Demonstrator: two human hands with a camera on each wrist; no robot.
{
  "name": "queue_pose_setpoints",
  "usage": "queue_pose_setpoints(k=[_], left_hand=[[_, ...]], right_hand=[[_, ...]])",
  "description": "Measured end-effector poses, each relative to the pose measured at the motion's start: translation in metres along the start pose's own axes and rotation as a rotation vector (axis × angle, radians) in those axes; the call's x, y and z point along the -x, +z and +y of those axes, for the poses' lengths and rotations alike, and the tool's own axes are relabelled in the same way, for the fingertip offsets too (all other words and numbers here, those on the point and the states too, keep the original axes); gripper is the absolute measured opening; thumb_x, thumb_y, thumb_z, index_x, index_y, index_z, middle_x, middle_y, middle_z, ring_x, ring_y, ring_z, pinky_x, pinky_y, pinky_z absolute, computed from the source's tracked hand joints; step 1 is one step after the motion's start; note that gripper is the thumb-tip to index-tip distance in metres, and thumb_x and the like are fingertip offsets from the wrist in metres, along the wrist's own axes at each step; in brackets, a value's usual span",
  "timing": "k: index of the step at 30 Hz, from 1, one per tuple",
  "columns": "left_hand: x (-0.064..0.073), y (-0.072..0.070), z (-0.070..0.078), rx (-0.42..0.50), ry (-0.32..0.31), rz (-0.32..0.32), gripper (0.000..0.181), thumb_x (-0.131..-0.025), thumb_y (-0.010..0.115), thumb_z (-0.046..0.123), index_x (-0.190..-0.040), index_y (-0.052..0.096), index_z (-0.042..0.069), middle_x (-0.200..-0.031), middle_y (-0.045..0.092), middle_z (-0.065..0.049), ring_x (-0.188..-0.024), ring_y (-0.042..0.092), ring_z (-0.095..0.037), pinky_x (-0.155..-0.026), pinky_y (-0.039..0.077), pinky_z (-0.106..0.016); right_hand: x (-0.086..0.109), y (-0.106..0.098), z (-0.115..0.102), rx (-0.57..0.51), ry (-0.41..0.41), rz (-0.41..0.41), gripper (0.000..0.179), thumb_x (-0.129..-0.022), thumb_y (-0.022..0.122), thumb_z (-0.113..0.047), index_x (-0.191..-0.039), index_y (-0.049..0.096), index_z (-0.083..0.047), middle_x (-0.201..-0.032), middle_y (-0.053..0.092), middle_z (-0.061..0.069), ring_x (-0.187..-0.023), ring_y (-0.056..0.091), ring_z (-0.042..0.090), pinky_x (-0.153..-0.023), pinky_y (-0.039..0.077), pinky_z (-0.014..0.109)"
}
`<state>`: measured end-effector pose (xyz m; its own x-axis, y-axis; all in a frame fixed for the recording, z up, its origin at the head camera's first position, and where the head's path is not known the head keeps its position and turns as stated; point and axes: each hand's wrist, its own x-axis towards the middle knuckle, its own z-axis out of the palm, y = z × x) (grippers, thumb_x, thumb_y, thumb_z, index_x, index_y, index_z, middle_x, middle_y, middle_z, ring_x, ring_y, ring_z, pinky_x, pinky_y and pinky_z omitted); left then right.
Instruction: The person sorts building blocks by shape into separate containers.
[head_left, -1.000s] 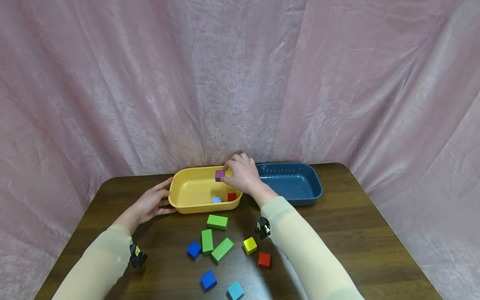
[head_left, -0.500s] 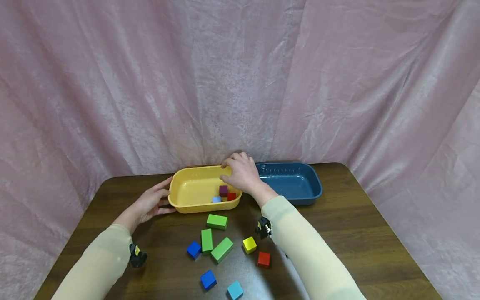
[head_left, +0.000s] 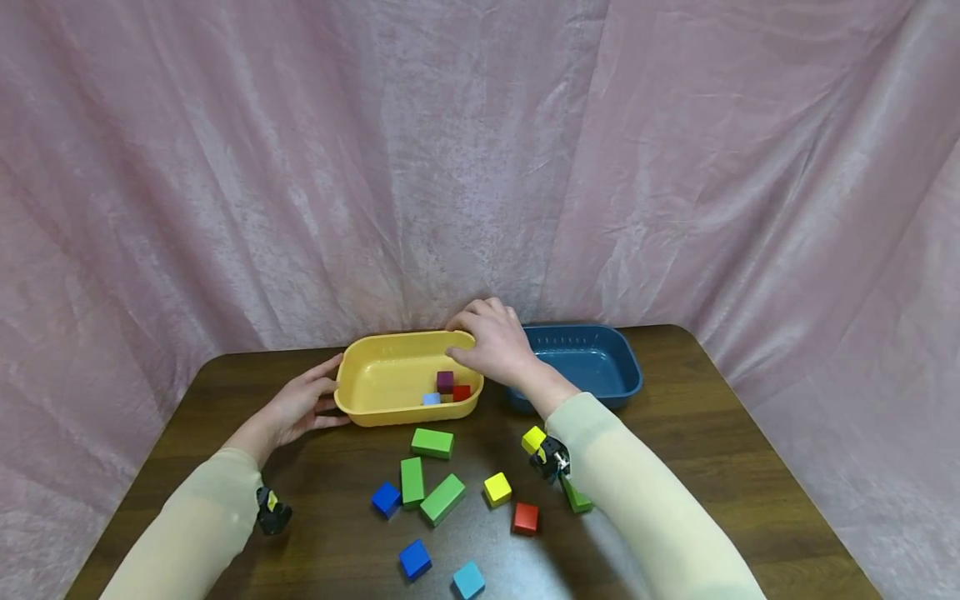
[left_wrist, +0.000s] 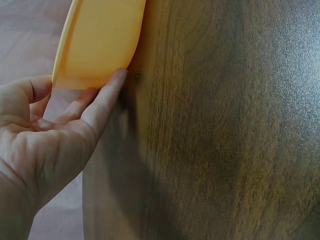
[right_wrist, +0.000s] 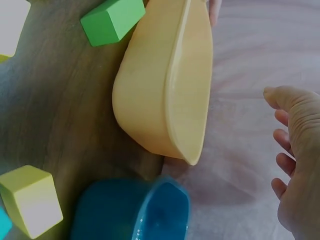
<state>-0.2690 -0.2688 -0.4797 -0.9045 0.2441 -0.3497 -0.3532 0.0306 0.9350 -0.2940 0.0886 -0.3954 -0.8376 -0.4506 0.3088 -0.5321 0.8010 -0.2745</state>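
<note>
The yellow bin [head_left: 375, 411] holds a purple cube [head_left: 446, 382], a red cube [head_left: 461, 393] and a light blue block [head_left: 431, 399] near its right end. At its left end, my left hand [head_left: 300, 402] touches the outside with spread, mostly straight fingers; the left wrist view shows fingertips [left_wrist: 118, 75] against the wall. My right hand [head_left: 497, 342] hovers over the bin's right end, holding nothing. In the right wrist view its thumb and fingers are apart from the bin, and loosely bent.
A dark blue bin [head_left: 633, 392] stands to the right, partly behind the right hand. In front lie green blocks [head_left: 432, 443], blue cubes [head_left: 415, 559], yellow blocks [head_left: 497, 489], a red cube [head_left: 525, 518] and a light blue cube [head_left: 468, 580]. A pink curtain [head_left: 480, 167] hangs behind the table.
My right hand let go of the purple cube, which dropped into the yellow bin, and then shifted slightly right. A yellow block and a green block came into view beside the right wrist. My left hand stayed put.
</note>
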Motion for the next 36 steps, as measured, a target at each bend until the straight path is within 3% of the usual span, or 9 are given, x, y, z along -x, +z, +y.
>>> queue_pose_setpoints(k=[11, 36], left_hand=[[-0.002, 0.000, 0.002, 0.007, -0.014, 0.004, 0.067, -0.110, 0.042, 0.016, -0.166, 0.009, 0.029, -0.160, 0.026, -0.026, -0.121, 0.060, -0.035, -0.102, 0.047, -0.059], [-0.005, -0.004, 0.001, -0.002, -0.004, -0.001, 0.066, -0.111, 0.042, 0.017, -0.166, 0.008, 0.028, -0.161, 0.022, -0.024, -0.119, 0.062, -0.032, -0.100, 0.050, -0.057]], right_hand=[[0.017, -0.019, 0.004, -0.018, -0.055, 0.025, 0.032, -0.092, 0.075, -0.043, -0.119, 0.074, -0.026, -0.118, 0.060, -0.005, -0.116, 0.044, 0.020, -0.101, 0.038, 0.042], [0.052, -0.050, 0.024, -0.077, -0.116, 0.143, 0.029, -0.088, 0.081, -0.036, -0.114, 0.077, -0.024, -0.114, 0.061, -0.003, -0.117, 0.046, 0.022, -0.099, 0.039, 0.045]])
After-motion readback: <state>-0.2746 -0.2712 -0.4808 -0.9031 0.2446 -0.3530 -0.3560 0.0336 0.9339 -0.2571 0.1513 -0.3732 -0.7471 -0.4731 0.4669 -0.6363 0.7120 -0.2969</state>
